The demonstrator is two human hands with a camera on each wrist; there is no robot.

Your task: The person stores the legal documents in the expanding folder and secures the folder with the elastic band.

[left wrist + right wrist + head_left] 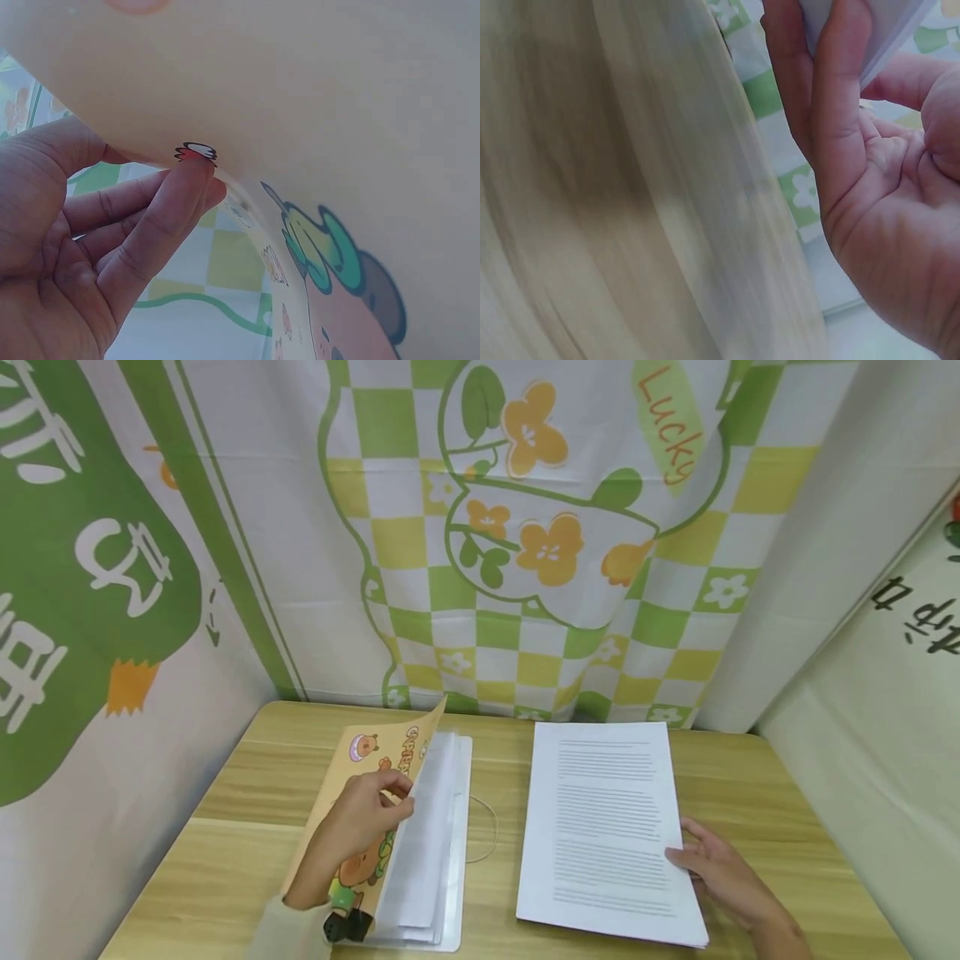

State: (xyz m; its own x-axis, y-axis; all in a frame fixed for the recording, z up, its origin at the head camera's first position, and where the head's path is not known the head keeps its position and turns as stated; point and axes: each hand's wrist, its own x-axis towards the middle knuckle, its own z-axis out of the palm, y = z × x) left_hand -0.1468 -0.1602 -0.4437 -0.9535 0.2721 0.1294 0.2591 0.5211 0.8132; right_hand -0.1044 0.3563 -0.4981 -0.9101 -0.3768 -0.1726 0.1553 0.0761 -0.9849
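At the left of the head view lies a folder with an orange-yellow cartoon cover [386, 739], its cover lifted at a slant. My left hand [363, 814] pinches the free edge of that cover between thumb and fingers; the left wrist view shows the cover [360, 105] bending beside the fingertips. White sheets [420, 852] lie inside, over the pale back panel [453, 893]. To the right, my right hand [723, 872] grips the right edge of a stack of printed paper [607, 827], thumb on top. Fingers behind the stack [900, 30] show in the right wrist view.
A thin elastic loop [496, 827] sticks out from the folder's right side onto the wooden table [202, 860]. Behind the table hangs a green-and-yellow checked curtain [517, 668]. Printed cloth walls [247, 568] stand on both sides.
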